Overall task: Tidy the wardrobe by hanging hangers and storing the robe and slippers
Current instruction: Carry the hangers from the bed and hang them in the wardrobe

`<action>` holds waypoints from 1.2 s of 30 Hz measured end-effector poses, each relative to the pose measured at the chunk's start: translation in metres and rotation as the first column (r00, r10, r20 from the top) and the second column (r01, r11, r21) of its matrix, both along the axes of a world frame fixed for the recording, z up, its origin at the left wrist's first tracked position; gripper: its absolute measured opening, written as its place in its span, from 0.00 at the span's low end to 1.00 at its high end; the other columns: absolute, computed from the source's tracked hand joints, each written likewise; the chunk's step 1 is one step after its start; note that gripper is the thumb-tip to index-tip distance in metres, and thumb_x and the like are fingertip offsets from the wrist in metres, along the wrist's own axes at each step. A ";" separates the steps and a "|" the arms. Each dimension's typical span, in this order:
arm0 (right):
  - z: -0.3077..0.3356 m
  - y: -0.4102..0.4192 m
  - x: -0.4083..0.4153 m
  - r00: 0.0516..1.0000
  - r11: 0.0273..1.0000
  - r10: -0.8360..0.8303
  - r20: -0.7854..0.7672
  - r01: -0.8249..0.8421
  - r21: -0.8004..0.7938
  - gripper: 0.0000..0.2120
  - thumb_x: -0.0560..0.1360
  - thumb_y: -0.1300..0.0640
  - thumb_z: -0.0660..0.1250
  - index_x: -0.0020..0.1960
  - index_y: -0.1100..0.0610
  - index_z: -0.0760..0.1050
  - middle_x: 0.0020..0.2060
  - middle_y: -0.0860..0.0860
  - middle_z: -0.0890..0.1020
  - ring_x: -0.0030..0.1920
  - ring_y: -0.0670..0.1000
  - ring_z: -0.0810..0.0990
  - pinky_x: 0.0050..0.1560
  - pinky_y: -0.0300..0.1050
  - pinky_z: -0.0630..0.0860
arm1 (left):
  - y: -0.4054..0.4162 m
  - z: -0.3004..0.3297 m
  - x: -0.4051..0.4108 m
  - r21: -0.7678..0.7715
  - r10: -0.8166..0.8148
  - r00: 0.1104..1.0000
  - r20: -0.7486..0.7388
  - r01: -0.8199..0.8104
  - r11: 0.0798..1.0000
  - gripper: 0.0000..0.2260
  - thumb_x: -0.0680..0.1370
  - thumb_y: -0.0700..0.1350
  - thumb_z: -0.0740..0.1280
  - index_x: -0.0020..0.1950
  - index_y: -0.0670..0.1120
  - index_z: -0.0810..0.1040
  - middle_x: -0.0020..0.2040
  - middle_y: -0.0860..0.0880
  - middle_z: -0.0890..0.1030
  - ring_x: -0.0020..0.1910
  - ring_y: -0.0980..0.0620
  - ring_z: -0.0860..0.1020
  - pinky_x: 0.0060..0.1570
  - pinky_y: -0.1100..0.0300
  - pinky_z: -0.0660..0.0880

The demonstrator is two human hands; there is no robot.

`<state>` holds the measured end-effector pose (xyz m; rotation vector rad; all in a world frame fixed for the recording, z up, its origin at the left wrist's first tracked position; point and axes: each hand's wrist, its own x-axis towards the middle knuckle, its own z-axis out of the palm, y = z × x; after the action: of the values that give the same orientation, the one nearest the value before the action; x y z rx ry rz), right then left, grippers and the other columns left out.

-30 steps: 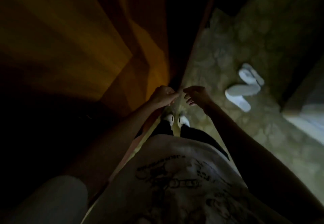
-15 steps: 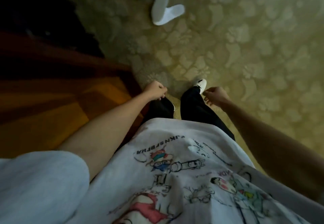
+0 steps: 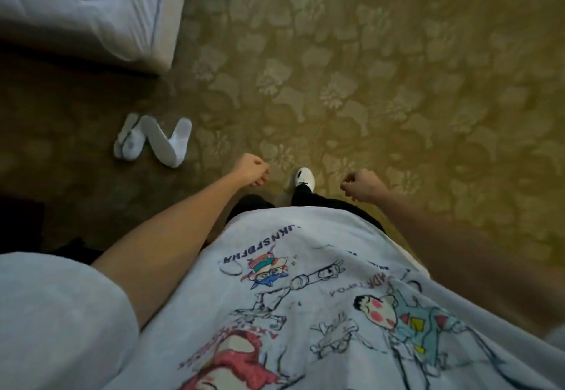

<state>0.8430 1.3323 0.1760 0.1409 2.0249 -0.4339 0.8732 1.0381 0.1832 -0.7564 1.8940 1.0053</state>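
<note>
View has turned from wardrobe to carpet: slippers now at 10 o'clock of left hand, both grips (right hand) curled, empty, so pickup prob. next.

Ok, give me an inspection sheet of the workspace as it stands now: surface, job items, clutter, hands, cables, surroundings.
Surface: patterned olive carpet, dimly lit.
Job's things: white slippers lying in a loose heap on the carpet, ahead and to the person's left; robe, hangers and wardrobe not in view.
Clutter: nothing seen.
Grippers: left hand and right hand both have curled fingers and hold nothing, hanging in front of the body.
Cables: nothing seen.
Surroundings: corner of a bed with white sheet at upper left; one white shoe stepping forward; dark area at the left edge, too dim to tell.
</note>
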 end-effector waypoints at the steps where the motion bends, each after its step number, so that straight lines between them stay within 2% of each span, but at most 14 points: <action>1: 0.001 -0.005 -0.015 1.000 1.000 0.009 -0.009 -0.009 -0.014 0.11 0.78 0.55 0.65 0.51 0.62 0.82 0.42 0.56 0.85 0.40 0.54 0.83 0.48 0.52 0.83 | -0.001 0.003 -0.017 -0.010 -0.008 1.000 0.000 0.008 1.000 0.11 0.83 0.42 0.62 0.50 0.38 0.83 0.38 0.46 0.82 0.30 0.53 0.77 0.24 0.67 0.71; 3: 0.005 -0.023 -0.051 0.998 0.997 0.047 -0.033 -0.049 -0.056 0.12 0.78 0.54 0.65 0.52 0.61 0.82 0.43 0.56 0.85 0.43 0.55 0.84 0.50 0.54 0.83 | -0.006 0.008 -0.047 -0.038 -0.019 1.000 -0.010 0.018 0.999 0.11 0.83 0.42 0.62 0.50 0.39 0.82 0.39 0.46 0.83 0.30 0.53 0.78 0.26 0.66 0.72; 7: 0.013 -0.079 -0.135 0.987 0.977 0.127 -0.100 -0.142 -0.161 0.13 0.78 0.56 0.65 0.49 0.65 0.82 0.43 0.61 0.85 0.39 0.55 0.83 0.46 0.55 0.82 | -0.029 0.010 -0.099 -0.067 0.037 0.999 -0.025 -0.039 0.997 0.11 0.82 0.42 0.62 0.49 0.40 0.83 0.42 0.43 0.84 0.37 0.48 0.81 0.35 0.59 0.76; 11: 0.017 -0.145 -0.227 0.962 0.938 0.239 -0.130 -0.264 -0.225 0.13 0.76 0.55 0.64 0.51 0.63 0.82 0.44 0.61 0.85 0.41 0.57 0.84 0.43 0.52 0.81 | -0.061 0.001 -0.141 -0.086 0.133 0.991 -0.013 -0.133 0.987 0.11 0.82 0.41 0.62 0.46 0.39 0.83 0.40 0.44 0.83 0.34 0.49 0.79 0.35 0.59 0.75; 13: 0.016 -0.173 -0.277 0.944 0.918 0.297 -0.146 -0.324 -0.230 0.11 0.76 0.55 0.64 0.51 0.60 0.81 0.44 0.57 0.85 0.44 0.56 0.84 0.47 0.52 0.83 | -0.080 -0.008 -0.167 -0.088 0.165 0.986 0.014 -0.163 0.983 0.11 0.82 0.41 0.63 0.46 0.39 0.83 0.40 0.45 0.83 0.33 0.51 0.79 0.34 0.60 0.75; 15: 0.013 -0.195 -0.329 0.931 0.909 0.324 -0.167 -0.355 -0.217 0.12 0.76 0.54 0.65 0.54 0.59 0.80 0.44 0.55 0.84 0.44 0.54 0.84 0.49 0.54 0.83 | -0.097 -0.017 -0.200 -0.076 0.211 0.977 0.037 -0.208 0.975 0.12 0.82 0.41 0.62 0.48 0.38 0.83 0.41 0.44 0.83 0.34 0.50 0.78 0.32 0.61 0.74; 18: 0.016 -0.214 -0.412 0.918 0.905 0.365 -0.156 -0.389 -0.171 0.11 0.76 0.54 0.65 0.51 0.59 0.82 0.43 0.55 0.85 0.42 0.54 0.84 0.48 0.53 0.83 | -0.122 -0.024 -0.265 -0.056 0.279 0.959 0.054 -0.276 0.959 0.12 0.81 0.41 0.63 0.49 0.36 0.84 0.42 0.42 0.84 0.33 0.48 0.78 0.31 0.60 0.75; 22: 0.034 -0.222 -0.521 0.927 0.925 0.350 -0.137 -0.365 -0.102 0.12 0.78 0.54 0.65 0.50 0.62 0.81 0.42 0.57 0.85 0.42 0.56 0.85 0.47 0.54 0.83 | -0.149 -0.014 -0.378 -0.029 0.323 0.946 0.022 -0.323 0.946 0.10 0.81 0.41 0.63 0.47 0.39 0.83 0.42 0.42 0.84 0.33 0.49 0.79 0.35 0.58 0.76; 27: 0.046 -0.211 -0.644 0.946 0.957 0.268 -0.182 -0.282 -0.060 0.09 0.79 0.56 0.65 0.51 0.60 0.82 0.37 0.51 0.83 0.34 0.47 0.81 0.35 0.40 0.77 | -0.163 0.003 -0.529 0.009 0.253 0.965 -0.075 -0.253 0.967 0.10 0.82 0.42 0.63 0.47 0.41 0.83 0.40 0.45 0.83 0.30 0.52 0.77 0.28 0.63 0.73; 30: 0.045 -0.199 -0.710 0.967 0.982 0.184 -0.176 -0.189 -0.014 0.10 0.79 0.57 0.64 0.52 0.60 0.82 0.40 0.54 0.85 0.36 0.50 0.82 0.39 0.45 0.82 | -0.167 0.012 -0.619 0.049 0.186 0.976 -0.112 -0.182 0.982 0.10 0.82 0.43 0.64 0.48 0.41 0.83 0.40 0.46 0.84 0.32 0.52 0.79 0.31 0.63 0.75; 36: 0.028 -0.193 -0.846 0.977 0.993 0.115 -0.181 -0.114 0.019 0.11 0.79 0.57 0.65 0.50 0.62 0.82 0.41 0.56 0.85 0.35 0.51 0.82 0.38 0.44 0.80 | -0.180 0.008 -0.799 0.088 0.112 0.979 -0.168 -0.098 0.991 0.10 0.81 0.42 0.64 0.49 0.40 0.83 0.41 0.46 0.84 0.34 0.51 0.79 0.35 0.60 0.76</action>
<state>-0.0029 1.1389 0.2041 -0.0119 2.2018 -0.3769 0.0743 0.8576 0.1909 -0.7495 1.9641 1.2399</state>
